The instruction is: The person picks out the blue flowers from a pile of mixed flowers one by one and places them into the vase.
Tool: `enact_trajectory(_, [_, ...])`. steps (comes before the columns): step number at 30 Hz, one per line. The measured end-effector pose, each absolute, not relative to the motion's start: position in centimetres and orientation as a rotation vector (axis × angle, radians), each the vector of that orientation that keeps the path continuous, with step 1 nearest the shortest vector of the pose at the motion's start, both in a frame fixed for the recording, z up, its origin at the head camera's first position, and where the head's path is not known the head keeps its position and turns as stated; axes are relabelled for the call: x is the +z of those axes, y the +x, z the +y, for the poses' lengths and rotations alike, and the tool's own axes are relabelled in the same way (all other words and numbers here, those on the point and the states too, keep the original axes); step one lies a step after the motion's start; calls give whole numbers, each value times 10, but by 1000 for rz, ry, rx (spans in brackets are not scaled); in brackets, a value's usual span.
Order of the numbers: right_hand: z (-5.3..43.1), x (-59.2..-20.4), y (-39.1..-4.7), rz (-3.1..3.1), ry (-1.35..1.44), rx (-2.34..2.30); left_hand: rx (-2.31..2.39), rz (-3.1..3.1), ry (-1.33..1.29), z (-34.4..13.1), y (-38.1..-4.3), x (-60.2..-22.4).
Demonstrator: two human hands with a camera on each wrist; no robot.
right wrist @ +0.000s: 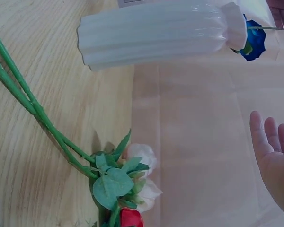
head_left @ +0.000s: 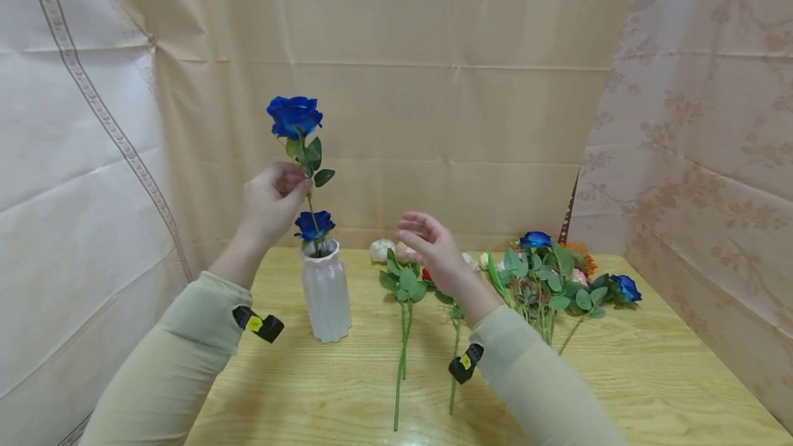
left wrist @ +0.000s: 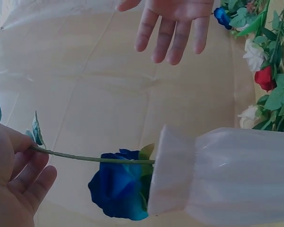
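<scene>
My left hand (head_left: 272, 199) pinches the green stem of a blue rose (head_left: 294, 116) just below its leaves. The stem's lower end reaches into the mouth of a white ribbed vase (head_left: 326, 298), which stands upright on the table. A second blue rose (left wrist: 118, 187) sits low in the vase, its bloom right at the rim beside the held stem. To the right of the vase, my right hand (head_left: 434, 250) hovers in the air with fingers spread loosely, holding nothing; its palm shows in the left wrist view. How deep the stem goes is hidden by the vase.
Two white roses (right wrist: 143, 158) with crossed green stems lie on the wooden table (head_left: 347, 398), a red rose (right wrist: 131, 218) beside them. Farther right lies a pile of mixed flowers (head_left: 539, 277), blue and orange blooms among them. A beige curtain (head_left: 434, 102) hangs behind.
</scene>
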State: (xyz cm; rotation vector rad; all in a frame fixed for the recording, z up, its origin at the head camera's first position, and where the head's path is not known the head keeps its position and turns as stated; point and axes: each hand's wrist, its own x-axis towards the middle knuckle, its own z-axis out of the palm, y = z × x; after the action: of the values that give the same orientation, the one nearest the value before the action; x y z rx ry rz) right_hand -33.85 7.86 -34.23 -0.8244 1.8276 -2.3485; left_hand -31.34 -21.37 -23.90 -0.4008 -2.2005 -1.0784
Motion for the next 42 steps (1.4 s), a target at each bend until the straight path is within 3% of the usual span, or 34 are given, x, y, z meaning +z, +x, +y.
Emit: enact_trajectory(42, [64,-386,-336,1901,-667,-2218,-951,-2265,-524,-221,-308,-309])
